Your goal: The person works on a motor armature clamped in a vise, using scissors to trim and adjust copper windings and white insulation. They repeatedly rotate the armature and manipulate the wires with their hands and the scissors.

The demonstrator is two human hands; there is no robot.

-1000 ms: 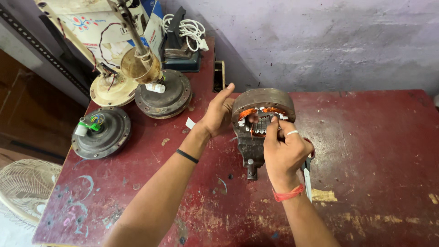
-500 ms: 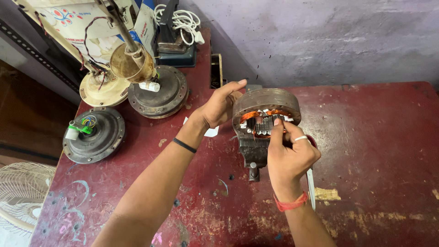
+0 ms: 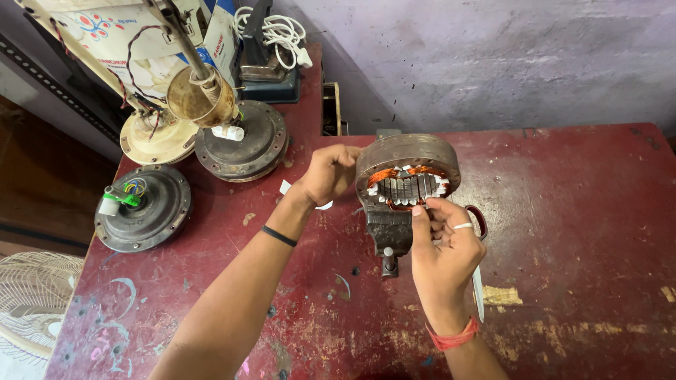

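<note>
A round fan motor stator with copper windings and white slot paper stands upright, clamped in a small dark bench vise on the red table. My left hand grips the stator's left rim. My right hand, with a ring and a red wrist thread, pinches at the white paper in the lower slots. Red-handled scissors lie partly hidden under that hand.
Left of me sit a dark motor housing with coloured wires, another housing and a fan rod with a brass cup. A white cable coil lies on a box at the back. A fan guard stands off the table's left edge.
My left hand has closed from an open reach onto the stator's left rim. My right hand has dropped from the upper windings to the lower slots. The view has moved closer.
</note>
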